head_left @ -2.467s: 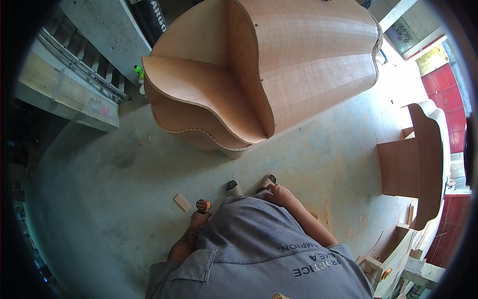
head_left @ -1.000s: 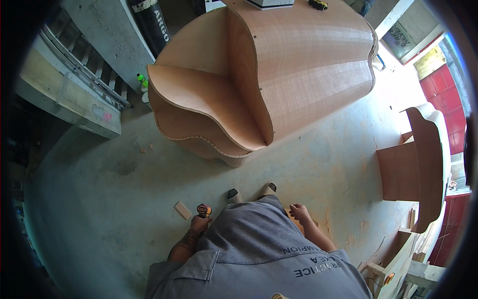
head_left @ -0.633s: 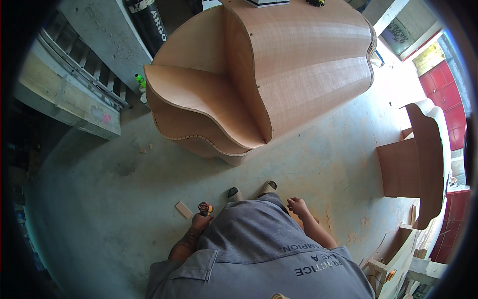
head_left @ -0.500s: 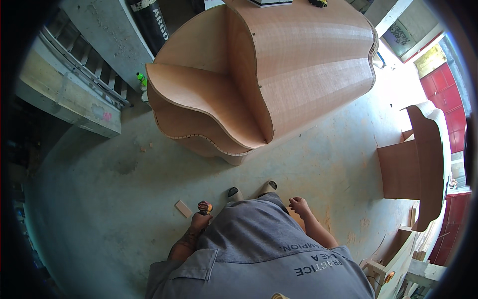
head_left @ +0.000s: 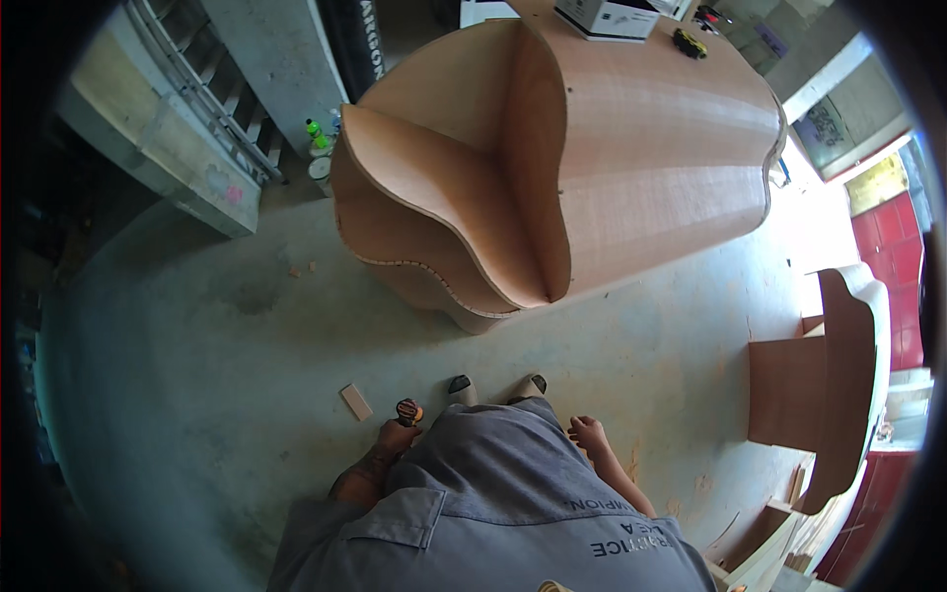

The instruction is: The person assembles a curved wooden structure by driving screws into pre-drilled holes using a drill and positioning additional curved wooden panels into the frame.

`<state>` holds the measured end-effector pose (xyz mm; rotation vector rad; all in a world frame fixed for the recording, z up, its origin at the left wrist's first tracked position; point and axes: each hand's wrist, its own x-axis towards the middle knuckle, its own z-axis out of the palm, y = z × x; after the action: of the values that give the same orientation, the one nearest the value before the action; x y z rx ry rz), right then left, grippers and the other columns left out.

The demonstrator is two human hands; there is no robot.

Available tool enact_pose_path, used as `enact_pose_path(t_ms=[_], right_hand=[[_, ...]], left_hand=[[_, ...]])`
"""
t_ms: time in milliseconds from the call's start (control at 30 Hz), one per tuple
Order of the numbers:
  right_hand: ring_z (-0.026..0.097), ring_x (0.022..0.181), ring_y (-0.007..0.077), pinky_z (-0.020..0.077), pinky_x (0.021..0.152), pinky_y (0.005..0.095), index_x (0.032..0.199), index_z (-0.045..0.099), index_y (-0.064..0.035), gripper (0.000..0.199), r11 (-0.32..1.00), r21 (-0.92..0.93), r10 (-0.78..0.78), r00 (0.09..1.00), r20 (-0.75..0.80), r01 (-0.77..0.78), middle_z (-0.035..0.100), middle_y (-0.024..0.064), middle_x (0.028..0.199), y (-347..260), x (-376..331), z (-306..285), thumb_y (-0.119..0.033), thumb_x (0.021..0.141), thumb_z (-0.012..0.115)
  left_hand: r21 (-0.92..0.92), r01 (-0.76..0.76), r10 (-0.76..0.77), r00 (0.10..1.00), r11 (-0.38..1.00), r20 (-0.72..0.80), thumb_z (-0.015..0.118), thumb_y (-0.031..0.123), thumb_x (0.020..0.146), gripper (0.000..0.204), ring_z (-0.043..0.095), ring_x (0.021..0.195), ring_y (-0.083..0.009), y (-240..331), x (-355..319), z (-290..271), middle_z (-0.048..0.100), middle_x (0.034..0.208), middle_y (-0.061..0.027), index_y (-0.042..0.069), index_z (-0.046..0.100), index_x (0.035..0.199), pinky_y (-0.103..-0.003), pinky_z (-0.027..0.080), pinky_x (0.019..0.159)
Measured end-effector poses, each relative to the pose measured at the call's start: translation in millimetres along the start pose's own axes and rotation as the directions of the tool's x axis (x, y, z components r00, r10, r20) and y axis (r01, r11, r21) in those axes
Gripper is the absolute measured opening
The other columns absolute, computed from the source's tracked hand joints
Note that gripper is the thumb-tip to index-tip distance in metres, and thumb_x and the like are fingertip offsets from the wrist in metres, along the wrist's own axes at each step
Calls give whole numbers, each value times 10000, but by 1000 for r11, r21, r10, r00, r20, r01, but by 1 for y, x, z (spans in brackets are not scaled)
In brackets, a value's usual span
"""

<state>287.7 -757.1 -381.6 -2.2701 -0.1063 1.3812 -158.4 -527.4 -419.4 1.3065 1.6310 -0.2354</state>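
Note:
Down beside my left hip, my left hand (head_left: pixel 397 434) is closed round a black-and-orange hand tool (head_left: pixel 409 410); its exact kind is too small to tell. My right hand (head_left: pixel 586 434) hangs by my right thigh, its fingers curled in and nothing visible in them. Ahead of my feet stands a large curved plywood piece (head_left: pixel 651 128) with a wavy-edged, seat-like hollow (head_left: pixel 444 178) on its left. Neither hand touches it. A small wooden offcut (head_left: pixel 355 402) lies on the floor, left of the tool.
A white box (head_left: pixel 607 18) and a yellow-and-black tool (head_left: pixel 690 42) rest on the plywood piece. Another curved wooden unit (head_left: pixel 789 390) stands at right, above timber lengths (head_left: pixel 769 548). At left are a concrete beam (head_left: pixel 178 148), a ladder (head_left: pixel 212 79), a green-topped bottle (head_left: pixel 316 133) and a tin (head_left: pixel 320 173).
My view has shifted, so the large plywood piece sits further right and more of the box on it shows. My left hand still holds the tool; my right hand stays curled.

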Motion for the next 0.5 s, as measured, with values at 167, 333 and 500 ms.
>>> enact_pose_path(t_ms=[167, 333, 500], right_hand=[[713, 790, 195, 536, 627, 331, 1272, 686, -8, 438, 999, 30, 12, 1000, 25, -12, 761, 114, 966, 13, 10, -7, -361, 1015, 656], [711, 789, 189, 530, 628, 326, 1278, 684, -13, 444, 1000, 13, -3, 1000, 31, 2, 761, 108, 966, 0, 10, -8, -371, 1016, 660], [707, 783, 181, 529, 631, 325, 1280, 684, -16, 441, 999, -32, -30, 999, 32, 31, 761, 96, 958, -24, 4, -10, -369, 1015, 664]], left_hand=[[13, 28, -29, 995, 1000, 98, 832, 373, 802, 357, 748, 656, -228, 25, -6, -4, 753, 740, -118, 26, 750, 784, -370, 586, 634], [-43, 12, -10, 999, 999, 52, 818, 371, 813, 355, 747, 640, -233, 16, 1, -1, 744, 709, -115, 24, 752, 785, -375, 588, 624], [-105, 46, -40, 997, 993, 59, 817, 371, 812, 355, 752, 647, -242, 11, 8, 1, 746, 708, -118, 21, 757, 798, -386, 594, 625]])
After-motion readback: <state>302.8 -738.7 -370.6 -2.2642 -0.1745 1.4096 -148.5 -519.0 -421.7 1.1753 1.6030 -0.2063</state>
